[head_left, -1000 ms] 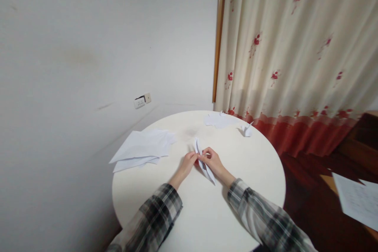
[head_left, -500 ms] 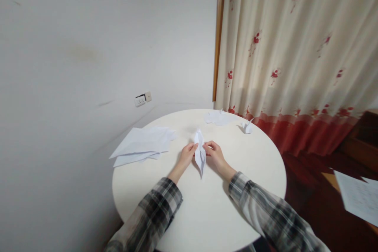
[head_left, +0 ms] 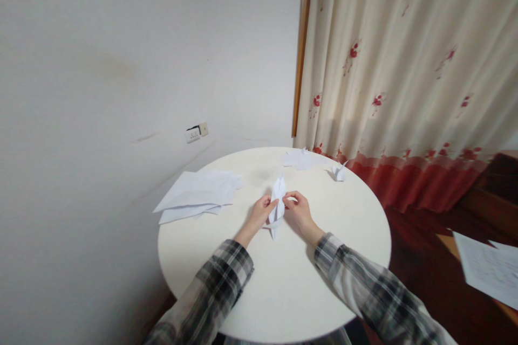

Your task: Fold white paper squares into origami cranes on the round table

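Note:
A narrow, pointed piece of folded white paper (head_left: 277, 202) stands roughly upright over the middle of a round white table (head_left: 283, 291). My left hand (head_left: 262, 212) pinches its left side and my right hand (head_left: 298, 211) pinches its right side, fingers closed on the paper. Both forearms wear plaid sleeves and reach in from the near edge of the table.
A loose stack of white paper sheets (head_left: 198, 194) lies at the table's left. A flat crumpled paper piece (head_left: 301, 159) and a small folded paper figure (head_left: 339, 172) sit at the far edge. A flowered curtain (head_left: 404, 81) hangs behind; printed sheets (head_left: 485, 275) lie lower right.
The folded paper has turned from slanting down to the right to standing nearly upright between my hands. Both hands have kept hold of it and shifted slightly.

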### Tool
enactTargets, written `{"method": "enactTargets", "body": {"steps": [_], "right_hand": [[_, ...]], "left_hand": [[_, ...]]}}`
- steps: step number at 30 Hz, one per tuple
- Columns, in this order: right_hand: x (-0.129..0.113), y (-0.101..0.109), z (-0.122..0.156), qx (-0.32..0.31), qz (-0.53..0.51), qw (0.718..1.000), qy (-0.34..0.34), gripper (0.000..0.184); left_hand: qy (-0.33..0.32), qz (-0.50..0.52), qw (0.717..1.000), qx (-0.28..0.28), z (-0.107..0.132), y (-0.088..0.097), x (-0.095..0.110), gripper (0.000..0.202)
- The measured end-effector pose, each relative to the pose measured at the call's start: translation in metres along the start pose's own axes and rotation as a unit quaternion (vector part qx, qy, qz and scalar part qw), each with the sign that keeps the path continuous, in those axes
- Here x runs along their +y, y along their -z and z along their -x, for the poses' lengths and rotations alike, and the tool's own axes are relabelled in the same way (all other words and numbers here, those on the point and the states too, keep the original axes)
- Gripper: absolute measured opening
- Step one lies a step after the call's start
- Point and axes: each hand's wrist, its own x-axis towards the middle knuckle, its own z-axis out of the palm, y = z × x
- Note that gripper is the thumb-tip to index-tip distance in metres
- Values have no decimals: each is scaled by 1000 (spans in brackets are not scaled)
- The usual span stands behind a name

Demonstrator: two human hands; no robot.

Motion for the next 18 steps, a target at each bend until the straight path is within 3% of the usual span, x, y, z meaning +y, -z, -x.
{"method": "enactTargets", "body": {"steps": [4, 9, 13, 18], "right_hand": [[0, 2, -1, 31, 11, 999, 18, 19], [-1, 7, 0, 63, 27, 997, 40, 23], [2, 10, 0, 90, 29, 994, 52, 25], [5, 11, -1, 119, 41, 991, 44, 27]], "left_hand": [[25, -1, 999, -42, 0, -1, -4, 39], [6, 39, 996, -77, 3, -3, -3, 42], [-15, 52, 997, -48, 9, -3, 4, 49], [-21, -29, 999, -20, 12, 0, 3, 35]]}}
